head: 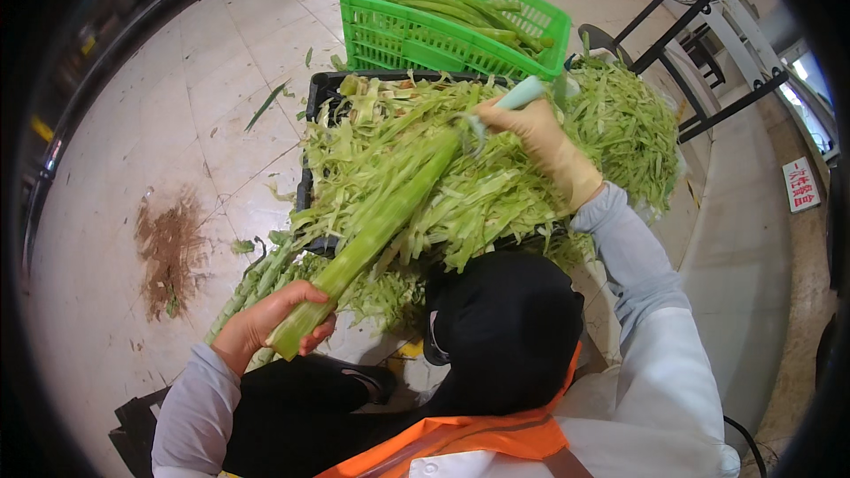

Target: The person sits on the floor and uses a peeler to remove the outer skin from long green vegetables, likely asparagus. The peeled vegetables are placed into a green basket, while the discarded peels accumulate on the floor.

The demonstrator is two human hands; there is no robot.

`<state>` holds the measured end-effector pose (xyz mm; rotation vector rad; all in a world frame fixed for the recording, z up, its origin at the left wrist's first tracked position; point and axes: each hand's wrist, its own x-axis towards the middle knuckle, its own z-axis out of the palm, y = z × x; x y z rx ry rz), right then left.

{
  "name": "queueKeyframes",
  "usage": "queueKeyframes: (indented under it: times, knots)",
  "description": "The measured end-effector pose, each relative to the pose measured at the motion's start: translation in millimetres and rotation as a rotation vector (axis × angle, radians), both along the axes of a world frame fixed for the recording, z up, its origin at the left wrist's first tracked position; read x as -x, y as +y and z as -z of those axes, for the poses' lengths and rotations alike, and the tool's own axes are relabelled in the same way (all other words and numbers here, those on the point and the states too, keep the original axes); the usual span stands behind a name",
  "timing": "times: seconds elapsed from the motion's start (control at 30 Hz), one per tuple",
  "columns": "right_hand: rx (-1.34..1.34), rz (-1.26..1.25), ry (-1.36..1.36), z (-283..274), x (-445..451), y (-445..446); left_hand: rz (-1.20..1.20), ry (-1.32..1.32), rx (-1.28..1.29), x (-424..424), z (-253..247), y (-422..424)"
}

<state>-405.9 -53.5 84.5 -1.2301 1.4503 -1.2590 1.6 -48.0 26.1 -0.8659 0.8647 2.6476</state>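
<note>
My left hand point(292, 325), bare, grips the lower end of a long green stem point(392, 212), likely celtuce, which slants up to the right over a heap of peelings point(358, 126). My right hand point(538, 139), in a pale yellow glove, is closed around the light blue handle of a peeler point(521, 93). The peeler's head lies at the stem's upper end, partly hidden by strips of peel. The peelings fill and overhang a black plastic crate point(304, 189).
A green plastic crate point(458, 56) behind holds several peeled stems point(465, 10). More peelings point(624, 126) are piled at the right. Unpeeled stems point(255, 285) lie on the left beside a brown smear point(169, 252). A black metal frame point(671, 60) stands at upper right.
</note>
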Motion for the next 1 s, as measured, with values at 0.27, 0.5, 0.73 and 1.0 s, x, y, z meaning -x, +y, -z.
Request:
queueKeyframes:
  times: [0.27,0.5,0.73,1.0]
  knots:
    - [-0.208,-0.536,-0.120,33,-119,18,-0.059,-0.055,-0.015,4,-2,6]
    - [-0.157,0.081,0.147,16,-4,-3,-0.012,-0.044,0.013,2,-5,1]
    - [-0.118,-0.415,-0.090,17,-68,16,-0.161,0.190,-0.207,13,15,3]
    - [-0.182,-0.408,-0.121,66,-99,-7,-0.166,0.110,-0.109,51,52,25]
